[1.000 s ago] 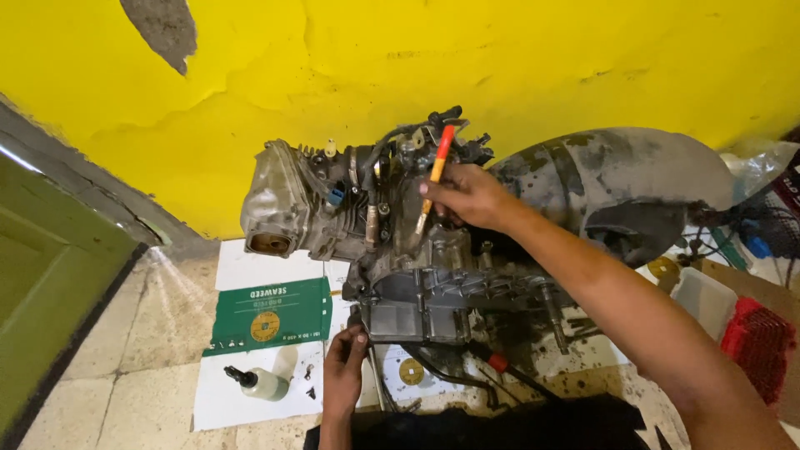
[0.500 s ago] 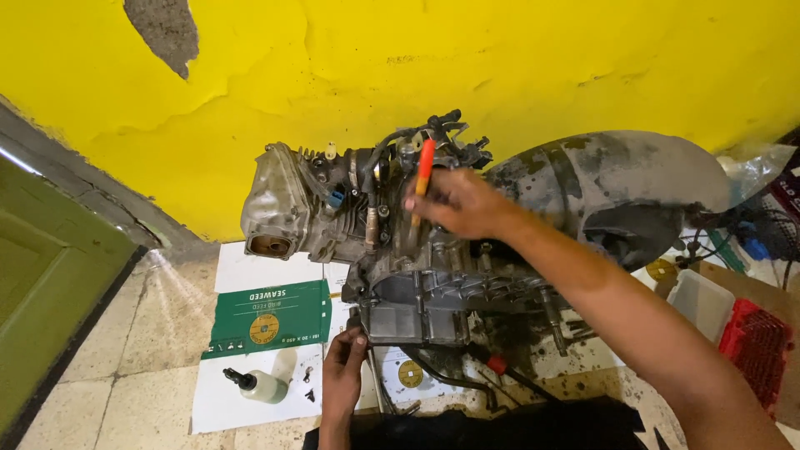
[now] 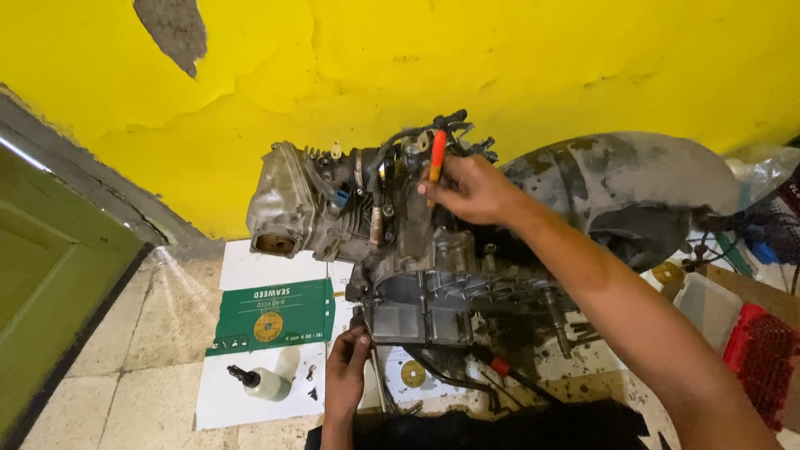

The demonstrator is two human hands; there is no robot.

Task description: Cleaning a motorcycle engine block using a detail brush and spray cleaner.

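Right hand (image 3: 471,190) grips orange-handled screwdriver (image 3: 437,157) at engine (image 3: 392,242) top, 12 o'clock. Left hand (image 3: 346,371) at 6 o'clock, fingers pinched closed on engine's lower edge. Small bottle (image 3: 262,383) on cardboard (image 3: 267,312), 8 o'clock.

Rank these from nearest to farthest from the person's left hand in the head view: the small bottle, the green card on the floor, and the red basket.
From the left hand:
1. Small bottle, on the white sheet just to its left.
2. Green card, up and to the left, a little farther off.
3. Red basket, far over at the right edge.
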